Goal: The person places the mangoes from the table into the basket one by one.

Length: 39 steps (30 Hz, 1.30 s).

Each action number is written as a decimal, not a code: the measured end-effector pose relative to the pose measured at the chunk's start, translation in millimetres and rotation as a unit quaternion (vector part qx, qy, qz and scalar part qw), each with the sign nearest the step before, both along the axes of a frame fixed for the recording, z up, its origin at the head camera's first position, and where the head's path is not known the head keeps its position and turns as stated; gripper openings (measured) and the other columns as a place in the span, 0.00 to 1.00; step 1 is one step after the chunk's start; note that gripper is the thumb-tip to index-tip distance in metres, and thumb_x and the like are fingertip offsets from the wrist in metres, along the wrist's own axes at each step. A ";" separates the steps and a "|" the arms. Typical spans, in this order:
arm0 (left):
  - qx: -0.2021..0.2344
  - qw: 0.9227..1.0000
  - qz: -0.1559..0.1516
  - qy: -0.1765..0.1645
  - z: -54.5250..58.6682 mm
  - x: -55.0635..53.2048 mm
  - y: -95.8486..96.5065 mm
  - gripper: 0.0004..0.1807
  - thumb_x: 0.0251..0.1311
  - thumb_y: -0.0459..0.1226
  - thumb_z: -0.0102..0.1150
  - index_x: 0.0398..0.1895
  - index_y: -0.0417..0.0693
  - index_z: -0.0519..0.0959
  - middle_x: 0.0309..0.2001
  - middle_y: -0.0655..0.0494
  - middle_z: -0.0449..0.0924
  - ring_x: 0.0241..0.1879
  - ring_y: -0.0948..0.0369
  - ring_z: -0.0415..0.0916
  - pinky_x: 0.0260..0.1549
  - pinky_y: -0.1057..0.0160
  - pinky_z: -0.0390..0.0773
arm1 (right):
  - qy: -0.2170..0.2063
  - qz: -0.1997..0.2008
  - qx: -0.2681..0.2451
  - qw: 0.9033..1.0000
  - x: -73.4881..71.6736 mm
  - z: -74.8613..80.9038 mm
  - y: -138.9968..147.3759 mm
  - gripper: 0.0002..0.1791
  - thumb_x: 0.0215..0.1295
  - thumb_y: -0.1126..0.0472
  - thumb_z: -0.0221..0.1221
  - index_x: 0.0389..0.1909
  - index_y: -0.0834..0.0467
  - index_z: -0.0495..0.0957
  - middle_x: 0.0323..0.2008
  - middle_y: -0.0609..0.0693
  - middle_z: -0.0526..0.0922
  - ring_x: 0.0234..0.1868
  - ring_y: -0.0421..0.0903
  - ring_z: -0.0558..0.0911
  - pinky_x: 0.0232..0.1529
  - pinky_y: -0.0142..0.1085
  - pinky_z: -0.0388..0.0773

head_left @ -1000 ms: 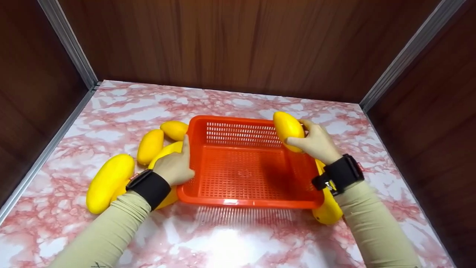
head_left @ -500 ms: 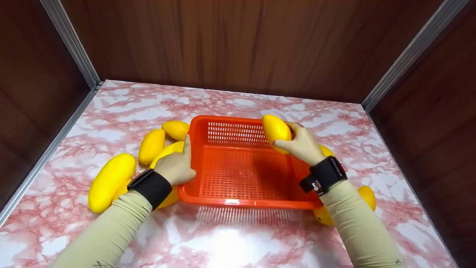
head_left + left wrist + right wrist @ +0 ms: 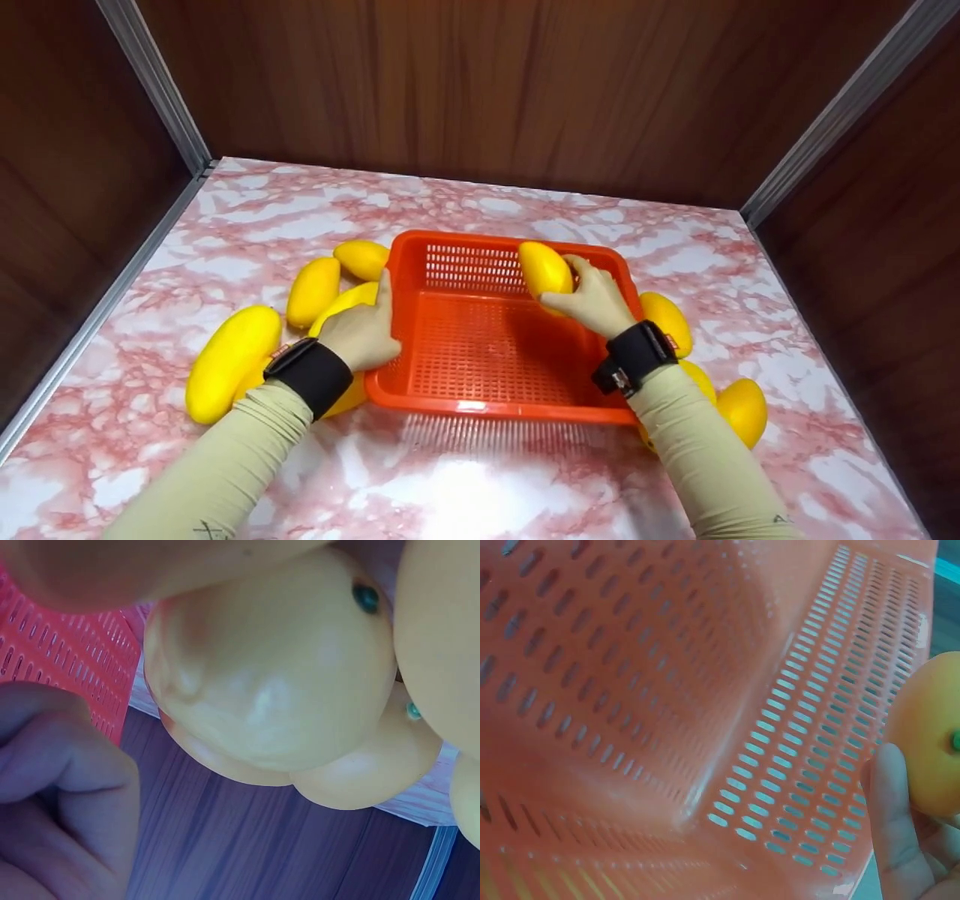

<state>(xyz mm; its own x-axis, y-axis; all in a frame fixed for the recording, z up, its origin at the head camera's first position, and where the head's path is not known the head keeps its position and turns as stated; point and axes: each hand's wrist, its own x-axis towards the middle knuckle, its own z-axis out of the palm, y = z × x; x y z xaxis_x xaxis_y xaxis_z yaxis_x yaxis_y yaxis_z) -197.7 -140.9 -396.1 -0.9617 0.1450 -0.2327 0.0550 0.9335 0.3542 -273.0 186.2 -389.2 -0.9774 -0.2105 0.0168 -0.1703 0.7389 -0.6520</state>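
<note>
A red plastic basket [image 3: 480, 409] with slotted walls stands on the table. My left hand [image 3: 360, 330] holds its left rim, index finger along the edge and thumb over the inner side. In the left wrist view, curled fingers [image 3: 67, 757] show beside the basket's wall [image 3: 67, 652]. My right hand [image 3: 596, 300] grips a yellow mango [image 3: 544, 268] between thumb and fingers, above the basket's right part. The right wrist view shows that mango's [image 3: 934, 735] green stem dot and the slotted basket wall [image 3: 810, 727]. No fruit shows on the basket floor.
Several mangoes lie left of the basket, including a long one [image 3: 232, 364] and a smaller one [image 3: 313, 292]. More lie at the right, such as one mango [image 3: 742, 411] beside my sleeve [image 3: 705, 450]. Dark wood panels [image 3: 480, 90] enclose the marbled table [image 3: 480, 495].
My right hand has carried the mango left and slightly downward, from the basket's right rim to over its inside. Mangoes at the right are uncovered. The left hand keeps its place on the rim.
</note>
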 end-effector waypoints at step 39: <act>0.000 1.000 -0.004 0.006 0.1 0.4 0.0 0.56 0.53 0.39 0.56 0.75 0.41 0.28 0.22 0.52 0.74 0.19 0.55 0.73 0.19 0.59 0.68 | -0.009 0.096 0.070 0.993 -3.1 -25.2 -51.2 0.47 0.46 0.49 0.69 0.66 0.65 0.65 0.54 0.61 0.77 0.47 0.53 0.76 0.52 0.45 0.72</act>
